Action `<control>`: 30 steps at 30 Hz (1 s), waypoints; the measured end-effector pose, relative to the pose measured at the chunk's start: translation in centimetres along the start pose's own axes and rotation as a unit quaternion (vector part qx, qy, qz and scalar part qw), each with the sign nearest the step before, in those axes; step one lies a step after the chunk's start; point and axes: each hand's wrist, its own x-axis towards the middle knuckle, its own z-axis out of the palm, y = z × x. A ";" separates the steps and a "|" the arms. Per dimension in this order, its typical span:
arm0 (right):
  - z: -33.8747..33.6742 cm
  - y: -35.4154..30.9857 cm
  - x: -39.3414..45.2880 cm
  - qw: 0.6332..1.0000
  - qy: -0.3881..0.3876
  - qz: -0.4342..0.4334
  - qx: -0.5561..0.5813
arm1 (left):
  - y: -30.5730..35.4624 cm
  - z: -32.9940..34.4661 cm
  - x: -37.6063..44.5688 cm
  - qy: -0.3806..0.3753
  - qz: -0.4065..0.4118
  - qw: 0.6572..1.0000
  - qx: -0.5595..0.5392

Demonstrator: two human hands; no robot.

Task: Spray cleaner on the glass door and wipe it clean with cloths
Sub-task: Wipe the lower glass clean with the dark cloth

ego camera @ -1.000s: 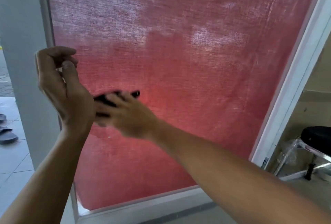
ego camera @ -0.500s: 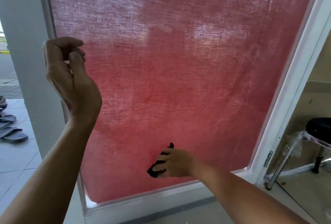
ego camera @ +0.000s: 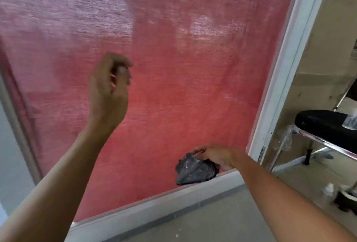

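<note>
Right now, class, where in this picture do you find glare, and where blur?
Head view: pale glare patches on the glass door across its upper part; the left hand is motion-blurred at the fingers; the dark cloth in the right hand is fairly sharp; the door frame leans, wide-angle.

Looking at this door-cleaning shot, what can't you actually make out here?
- Head view: whether the left hand holds anything; its curled fingers are blurred and turned away.
- What lies behind the glass door; a red fabric covers it.
- Right hand grip on the dark cloth: fingertips hidden by the cloth.
- Small items at the lower right edge: blurred, cut off.
</note>
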 end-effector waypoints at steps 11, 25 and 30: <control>-4.2 0.4 -2.8 0.921 -0.148 -0.177 0.313 | -0.8 8.0 -6.8 -0.609 -0.332 0.720 0.008; -7.5 -0.3 -5.2 0.963 -0.032 -0.188 0.188 | 0.9 12.9 -7.3 -0.479 -0.339 0.799 -0.130; -8.6 -1.3 -6.0 0.967 0.036 -0.204 0.148 | 2.3 14.7 -7.1 -0.403 -0.363 0.828 -0.142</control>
